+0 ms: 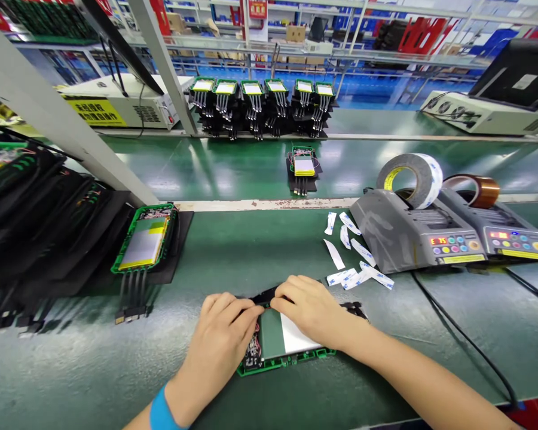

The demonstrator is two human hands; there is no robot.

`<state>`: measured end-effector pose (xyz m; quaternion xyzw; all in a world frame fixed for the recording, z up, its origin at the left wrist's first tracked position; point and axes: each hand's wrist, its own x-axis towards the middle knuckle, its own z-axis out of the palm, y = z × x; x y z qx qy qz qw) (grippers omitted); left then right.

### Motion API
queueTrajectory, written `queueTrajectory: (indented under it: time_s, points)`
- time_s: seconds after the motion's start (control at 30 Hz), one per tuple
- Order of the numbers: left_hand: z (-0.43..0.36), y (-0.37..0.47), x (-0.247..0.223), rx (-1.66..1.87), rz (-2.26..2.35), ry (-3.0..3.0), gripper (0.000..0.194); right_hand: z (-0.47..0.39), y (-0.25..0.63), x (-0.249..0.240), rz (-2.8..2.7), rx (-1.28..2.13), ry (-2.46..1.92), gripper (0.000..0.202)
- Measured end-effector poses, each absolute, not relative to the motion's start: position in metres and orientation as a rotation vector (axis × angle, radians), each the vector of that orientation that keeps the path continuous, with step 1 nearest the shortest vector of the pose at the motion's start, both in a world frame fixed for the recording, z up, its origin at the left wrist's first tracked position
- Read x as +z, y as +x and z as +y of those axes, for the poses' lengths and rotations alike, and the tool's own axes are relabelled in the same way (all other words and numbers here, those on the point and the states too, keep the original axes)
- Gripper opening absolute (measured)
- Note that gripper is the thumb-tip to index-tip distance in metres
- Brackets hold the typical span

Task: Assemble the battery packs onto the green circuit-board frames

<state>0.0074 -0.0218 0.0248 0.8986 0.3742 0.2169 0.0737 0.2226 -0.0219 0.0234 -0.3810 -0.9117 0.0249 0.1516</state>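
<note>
An opened power bank (273, 340) with a green frame, a flat grey-and-white battery and a small circuit board lies on the green bench in front of me. My left hand (222, 334) has its thumb and fingers closed on the far edge of the case, beside a black strip (264, 296). From the other side, my right hand (311, 310) pinches the same far edge, its palm over the white part of the battery. Both sets of fingertips nearly meet there; the exact grip is partly hidden.
Left on the bench, another open power bank (144, 239) lies by a stack of black panels (40, 221). Paper liner strips (334, 254) lie scattered near two tape dispensers (412, 233) at right. Beyond stand a single unit (303, 166) and stacked ones (251, 89).
</note>
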Motion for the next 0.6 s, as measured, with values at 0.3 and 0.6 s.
queueTrajectory:
  time_s: [0.3, 0.6]
  points:
    - [-0.02, 0.009, 0.025, 0.46, 1.128, 2.636, 0.021, -0.029, 0.221, 0.029, -2.518, 0.344, -1.322, 0.02]
    - [-0.038, -0.005, 0.023, 0.333, 1.1, 2.512, 0.083, -0.034, 0.23, 0.023, -2.319, 0.564, -1.18, 0.021]
